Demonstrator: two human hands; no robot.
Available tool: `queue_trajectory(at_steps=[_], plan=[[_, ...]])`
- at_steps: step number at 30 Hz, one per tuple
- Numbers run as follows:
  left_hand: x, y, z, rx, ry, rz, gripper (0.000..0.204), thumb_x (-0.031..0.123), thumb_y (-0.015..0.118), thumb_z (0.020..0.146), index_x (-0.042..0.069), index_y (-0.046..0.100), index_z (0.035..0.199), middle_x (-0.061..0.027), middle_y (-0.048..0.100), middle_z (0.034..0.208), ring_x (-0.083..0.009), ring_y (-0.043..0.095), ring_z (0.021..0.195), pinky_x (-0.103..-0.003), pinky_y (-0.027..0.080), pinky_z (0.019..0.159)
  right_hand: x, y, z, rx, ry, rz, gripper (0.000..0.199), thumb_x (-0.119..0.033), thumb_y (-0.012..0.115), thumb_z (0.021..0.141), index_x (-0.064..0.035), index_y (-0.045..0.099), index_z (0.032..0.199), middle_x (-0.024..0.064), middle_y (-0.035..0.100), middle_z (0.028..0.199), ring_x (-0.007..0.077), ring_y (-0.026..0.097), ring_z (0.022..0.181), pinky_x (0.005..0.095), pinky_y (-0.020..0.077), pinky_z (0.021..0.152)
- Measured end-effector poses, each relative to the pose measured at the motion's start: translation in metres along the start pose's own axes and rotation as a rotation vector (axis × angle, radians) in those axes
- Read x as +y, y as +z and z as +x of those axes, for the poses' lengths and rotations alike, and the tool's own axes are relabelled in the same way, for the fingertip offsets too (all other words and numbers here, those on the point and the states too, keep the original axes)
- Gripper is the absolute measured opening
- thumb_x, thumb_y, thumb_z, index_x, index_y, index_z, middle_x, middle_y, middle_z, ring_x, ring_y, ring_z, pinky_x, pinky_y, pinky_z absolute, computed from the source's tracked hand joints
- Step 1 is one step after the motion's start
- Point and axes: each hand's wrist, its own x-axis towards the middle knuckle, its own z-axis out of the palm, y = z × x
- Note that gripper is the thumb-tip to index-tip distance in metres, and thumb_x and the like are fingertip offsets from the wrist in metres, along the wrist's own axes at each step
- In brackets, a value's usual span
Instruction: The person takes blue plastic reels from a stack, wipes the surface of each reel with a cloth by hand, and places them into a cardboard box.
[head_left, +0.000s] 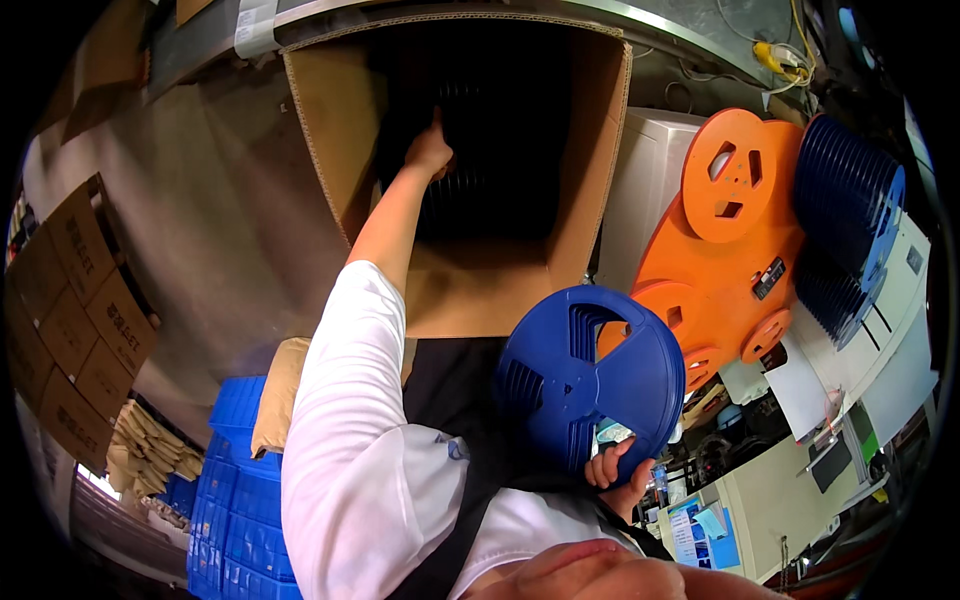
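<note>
My left hand [431, 150] reaches into a tall cardboard box [470, 295], one finger stretched out and the others partly curled and hidden. It is against dark, closely stacked contents [460, 182]; only rows of thin pale edges show there, and their kind is lost in shadow. Close to my body on the right is a stack of blue plastic reels [570, 395], round, with cut-out windows. My right hand [617, 475] grips the stack's lower rim, fingers hooked at a window.
Right of the box stands an orange machine [690, 250] with round discs. Dark blue reels [850, 200] are racked beside it. A desk [770, 510] with papers is at lower right. Blue crates [235, 510], a brown bag [278, 395] and stacked cartons [75, 325] are on the left.
</note>
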Motion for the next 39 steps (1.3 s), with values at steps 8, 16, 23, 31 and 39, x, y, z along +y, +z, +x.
queue_trajectory(at_steps=[8, 16, 23, 31, 39], plan=[[0.008, 0.001, -0.03, 0.185, 0.182, -0.082, 0.064, 0.009, 0.055, 0.081, 0.016, 0.032, 0.14, -0.0127, 0.056, 0.115, -0.0313, 0.059, 0.091, -0.039, 0.049, 0.076, 0.0, 0.006, -0.014, -0.012, -0.099, 0.004, 0.051, -0.059, 0.037, 0.09, -0.0092, 0.046, 0.097, -0.0021, 0.031, 0.056, 0.0094, 0.029, 0.046, 0.0259, 0.0266, 0.049], [-0.055, 0.061, -0.171, -0.05, 0.279, -0.254, 0.055, 0.012, 0.063, 0.075, 0.008, 0.048, 0.128, -0.012, 0.062, 0.087, -0.0278, 0.061, 0.081, -0.035, 0.049, 0.071, -0.018, 0.007, -0.014, -0.062, -0.265, 0.162, 0.052, -0.058, 0.039, 0.09, -0.0067, 0.047, 0.095, -0.0014, 0.032, 0.055, 0.0097, 0.027, 0.043, 0.0252, 0.0236, 0.043], [-0.08, 0.04, -0.276, 0.001, 0.189, -0.425, 0.057, 0.002, 0.054, 0.081, 0.01, 0.04, 0.135, -0.0105, 0.06, 0.112, -0.0187, 0.059, 0.094, -0.028, 0.048, 0.075, -0.054, 0.004, 0.001, -0.359, -0.34, 0.321, 0.046, -0.053, 0.046, 0.09, -0.0067, 0.045, 0.097, -0.0023, 0.031, 0.055, 0.0087, 0.032, 0.042, 0.0241, 0.0272, 0.043], [-0.053, -0.048, -0.322, 0.283, 0.345, -0.991, 0.051, -0.003, 0.048, 0.087, 0.004, 0.036, 0.136, -0.0127, 0.049, 0.127, -0.0169, 0.054, 0.104, -0.025, 0.047, 0.078, -0.056, 0.013, 0.013, -0.65, -0.248, 0.518, 0.041, -0.048, 0.053, 0.088, -0.0079, 0.043, 0.091, -0.005, 0.028, 0.053, 0.0053, 0.029, 0.041, 0.0208, 0.025, 0.043], [0.041, -0.089, -0.395, 0.379, 0.72, -0.813, 0.052, -0.009, 0.046, 0.085, 0.009, 0.042, 0.134, 0.0002, 0.057, 0.115, -0.0026, 0.041, 0.063, -0.016, 0.039, 0.06, -0.064, 0.016, 0.005, -0.814, -0.256, 0.513, 0.042, -0.049, 0.05, 0.089, -0.0079, 0.043, 0.089, -0.0052, 0.027, 0.052, 0.0044, 0.027, 0.04, 0.0195, 0.0223, 0.04]])
